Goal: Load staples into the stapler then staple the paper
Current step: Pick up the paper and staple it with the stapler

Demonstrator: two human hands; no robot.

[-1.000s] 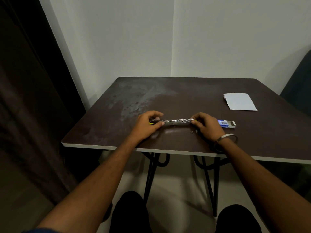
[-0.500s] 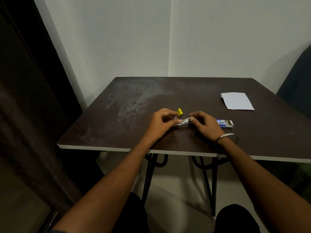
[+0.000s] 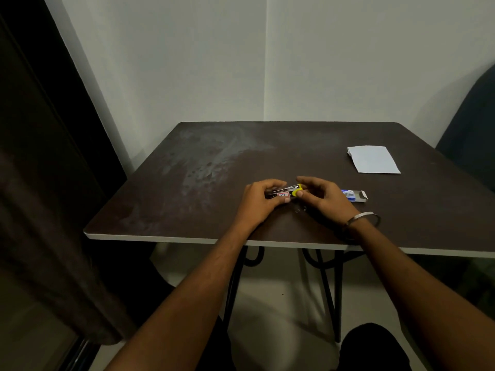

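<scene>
A small stapler (image 3: 285,193) with a yellow end and a red-and-white label lies low over the dark table (image 3: 187,204), near its front middle. My left hand (image 3: 261,200) grips its left part, thumb under the label. My right hand (image 3: 325,198) touches the yellow end with thumb and fingertips. Most of the stapler's body is hidden by my fingers. A few loose staples (image 3: 300,209) lie on the table just below my hands. The folded white paper (image 3: 373,159) rests at the back right, apart from both hands.
An open blue-and-white staple box (image 3: 355,195) lies just right of my right hand. The table's pale front edge (image 3: 166,237) runs under my forearms. A dark curtain (image 3: 40,183) hangs at the left, a dark chair back (image 3: 471,135) at the far right.
The stapler went from stretched out flat between my hands to folded together. My hands have come closer, and the yellow end now sits at my right fingertips.
</scene>
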